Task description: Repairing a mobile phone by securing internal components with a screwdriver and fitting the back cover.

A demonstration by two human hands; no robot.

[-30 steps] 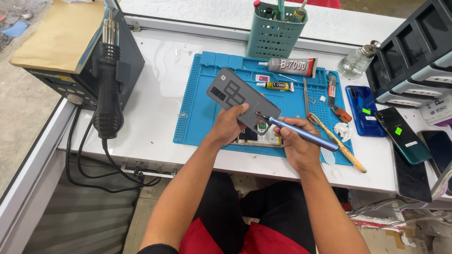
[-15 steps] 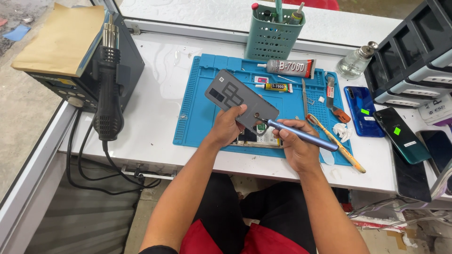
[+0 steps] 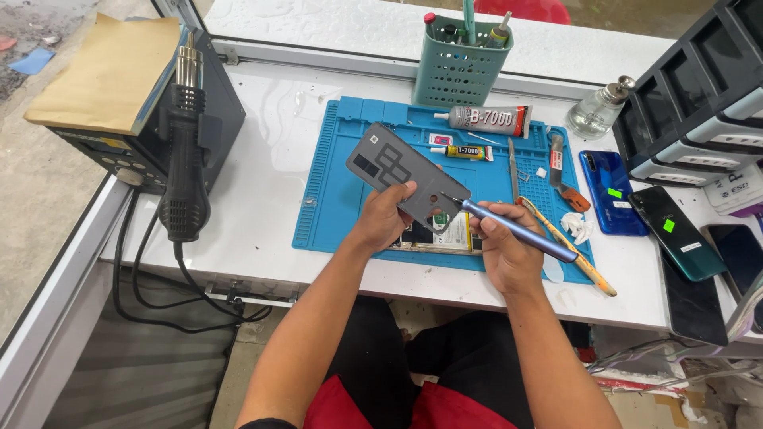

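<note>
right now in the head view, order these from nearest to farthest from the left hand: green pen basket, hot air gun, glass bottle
From the left hand:
1. Green pen basket, up at the mat's back edge.
2. Hot air gun, far left, hung on its station.
3. Glass bottle, back right by the black drawers.

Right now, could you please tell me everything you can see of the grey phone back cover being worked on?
The grey back cover is a thin, flat panel with rounded corners, likely plastic. Its inner face shows a dark square patch and raised outlines. The left hand holds it tilted above the blue mat, gripping its lower edge. The tip of the blue tool, held in the right hand, touches its lower right corner.
</note>
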